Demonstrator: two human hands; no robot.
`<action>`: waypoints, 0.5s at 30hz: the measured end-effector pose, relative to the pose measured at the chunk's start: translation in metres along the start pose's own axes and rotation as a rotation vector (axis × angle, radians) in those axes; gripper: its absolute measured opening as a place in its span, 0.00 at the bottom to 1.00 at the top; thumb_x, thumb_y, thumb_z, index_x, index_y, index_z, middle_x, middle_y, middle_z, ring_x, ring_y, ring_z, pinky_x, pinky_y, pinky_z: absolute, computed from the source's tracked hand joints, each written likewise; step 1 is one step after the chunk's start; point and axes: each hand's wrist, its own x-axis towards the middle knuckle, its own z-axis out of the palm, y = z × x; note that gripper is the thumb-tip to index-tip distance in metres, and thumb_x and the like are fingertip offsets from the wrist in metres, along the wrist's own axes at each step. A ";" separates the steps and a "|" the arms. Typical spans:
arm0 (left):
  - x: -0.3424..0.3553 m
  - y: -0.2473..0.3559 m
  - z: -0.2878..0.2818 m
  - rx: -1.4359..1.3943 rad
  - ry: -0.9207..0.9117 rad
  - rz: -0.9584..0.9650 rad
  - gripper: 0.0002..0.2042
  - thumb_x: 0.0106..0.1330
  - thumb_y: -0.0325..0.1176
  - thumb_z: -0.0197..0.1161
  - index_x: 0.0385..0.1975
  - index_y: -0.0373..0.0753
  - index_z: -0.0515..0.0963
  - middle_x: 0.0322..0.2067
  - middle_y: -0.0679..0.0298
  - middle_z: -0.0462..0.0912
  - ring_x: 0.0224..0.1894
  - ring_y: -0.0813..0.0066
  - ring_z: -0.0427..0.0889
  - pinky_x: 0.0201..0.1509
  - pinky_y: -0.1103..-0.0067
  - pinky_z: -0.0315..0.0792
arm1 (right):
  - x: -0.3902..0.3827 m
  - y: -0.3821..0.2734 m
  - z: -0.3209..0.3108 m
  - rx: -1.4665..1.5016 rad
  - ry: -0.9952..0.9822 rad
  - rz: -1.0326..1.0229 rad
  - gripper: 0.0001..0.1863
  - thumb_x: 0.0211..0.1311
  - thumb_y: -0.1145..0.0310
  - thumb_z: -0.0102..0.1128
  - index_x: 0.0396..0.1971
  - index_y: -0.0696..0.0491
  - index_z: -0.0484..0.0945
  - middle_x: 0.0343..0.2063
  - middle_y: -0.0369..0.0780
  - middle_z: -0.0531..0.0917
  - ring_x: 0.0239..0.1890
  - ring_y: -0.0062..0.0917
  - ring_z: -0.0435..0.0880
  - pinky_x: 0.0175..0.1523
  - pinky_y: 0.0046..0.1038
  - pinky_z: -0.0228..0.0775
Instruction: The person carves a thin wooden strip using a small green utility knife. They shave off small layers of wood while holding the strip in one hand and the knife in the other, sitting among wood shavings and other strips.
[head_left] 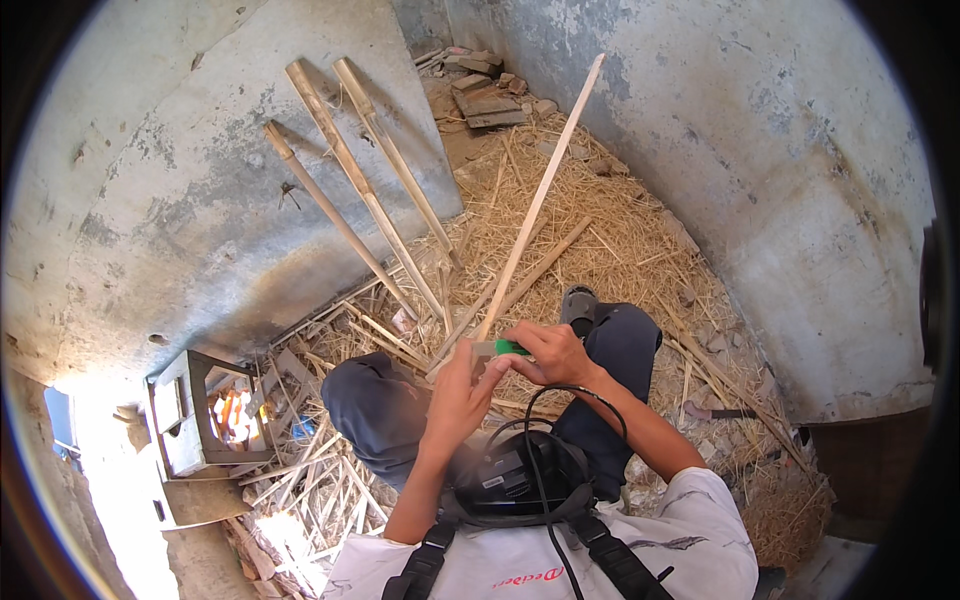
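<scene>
My two hands are close together in front of my body, between my bent knees. My left hand (458,402) is closed on a small flat greyish piece (482,354), its thumb pointing toward the right hand. The fingers of my right hand (550,352) wrap a small green object (511,347) beside that piece; its kind is mostly hidden by the fingers. A long pale wooden strip (540,195) slants away to the upper right. Its near end passes by my fingertips, and I cannot tell whether either hand touches it.
Three bamboo poles (365,185) lean on the left wall. Straw (600,260) and split sticks (345,485) cover the floor. Bricks (490,105) are piled in the far corner. At left stands an open-sided metal box (205,412) with bright orange inside. A black cable (540,480) loops before my chest.
</scene>
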 end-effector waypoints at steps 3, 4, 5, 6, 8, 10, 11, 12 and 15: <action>0.001 0.000 0.002 0.032 0.036 0.023 0.16 0.82 0.42 0.59 0.45 0.32 0.71 0.27 0.45 0.81 0.29 0.41 0.80 0.34 0.59 0.71 | 0.002 -0.005 -0.003 -0.016 0.002 0.033 0.15 0.66 0.58 0.73 0.43 0.53 0.84 0.29 0.39 0.84 0.27 0.34 0.88 0.31 0.33 0.79; 0.001 -0.001 0.002 0.032 0.037 -0.003 0.15 0.82 0.41 0.58 0.45 0.31 0.71 0.27 0.43 0.80 0.30 0.37 0.80 0.34 0.57 0.70 | 0.002 -0.006 -0.003 -0.028 0.005 0.037 0.15 0.66 0.58 0.74 0.43 0.53 0.84 0.29 0.38 0.84 0.27 0.34 0.88 0.30 0.32 0.79; 0.001 -0.002 0.003 0.032 0.037 -0.030 0.15 0.83 0.41 0.56 0.45 0.31 0.71 0.27 0.41 0.80 0.31 0.34 0.80 0.34 0.55 0.70 | 0.002 -0.007 -0.002 -0.039 0.009 0.042 0.15 0.66 0.57 0.74 0.42 0.53 0.84 0.29 0.38 0.85 0.26 0.34 0.88 0.30 0.32 0.79; 0.002 -0.001 0.002 0.044 0.043 -0.029 0.15 0.83 0.40 0.55 0.44 0.31 0.70 0.27 0.41 0.79 0.31 0.34 0.79 0.34 0.55 0.69 | 0.003 -0.008 -0.002 -0.050 0.013 0.047 0.15 0.66 0.57 0.74 0.42 0.53 0.85 0.29 0.38 0.85 0.26 0.33 0.88 0.29 0.32 0.78; 0.002 0.003 0.002 0.066 0.053 -0.027 0.15 0.84 0.40 0.53 0.42 0.31 0.70 0.25 0.40 0.78 0.31 0.33 0.78 0.33 0.54 0.67 | 0.004 -0.009 -0.003 -0.066 0.023 0.054 0.15 0.66 0.56 0.74 0.41 0.52 0.85 0.28 0.38 0.85 0.25 0.33 0.87 0.28 0.32 0.78; 0.003 0.004 0.002 0.090 0.054 -0.038 0.15 0.84 0.40 0.53 0.41 0.31 0.70 0.24 0.40 0.77 0.31 0.32 0.78 0.34 0.53 0.67 | 0.004 -0.009 -0.003 -0.081 0.031 0.059 0.15 0.65 0.56 0.75 0.40 0.52 0.85 0.27 0.37 0.85 0.24 0.33 0.87 0.28 0.32 0.78; 0.003 0.005 0.002 0.102 0.056 -0.044 0.15 0.84 0.40 0.53 0.40 0.31 0.69 0.24 0.40 0.77 0.31 0.32 0.78 0.34 0.53 0.67 | 0.004 -0.009 -0.002 -0.088 0.033 0.059 0.15 0.65 0.56 0.75 0.40 0.52 0.85 0.27 0.37 0.84 0.24 0.33 0.87 0.28 0.32 0.78; 0.003 0.004 0.003 0.111 0.060 -0.047 0.15 0.84 0.40 0.53 0.40 0.31 0.69 0.24 0.40 0.77 0.30 0.32 0.78 0.33 0.53 0.67 | 0.003 -0.008 -0.002 -0.095 0.034 0.059 0.15 0.65 0.56 0.75 0.40 0.52 0.85 0.27 0.37 0.84 0.24 0.33 0.87 0.28 0.32 0.78; 0.003 0.003 0.004 0.142 0.070 -0.052 0.16 0.85 0.41 0.53 0.39 0.32 0.69 0.23 0.41 0.76 0.29 0.32 0.77 0.33 0.53 0.66 | 0.005 -0.010 -0.003 -0.102 0.031 0.062 0.15 0.65 0.56 0.75 0.40 0.52 0.85 0.27 0.37 0.85 0.24 0.33 0.88 0.28 0.32 0.78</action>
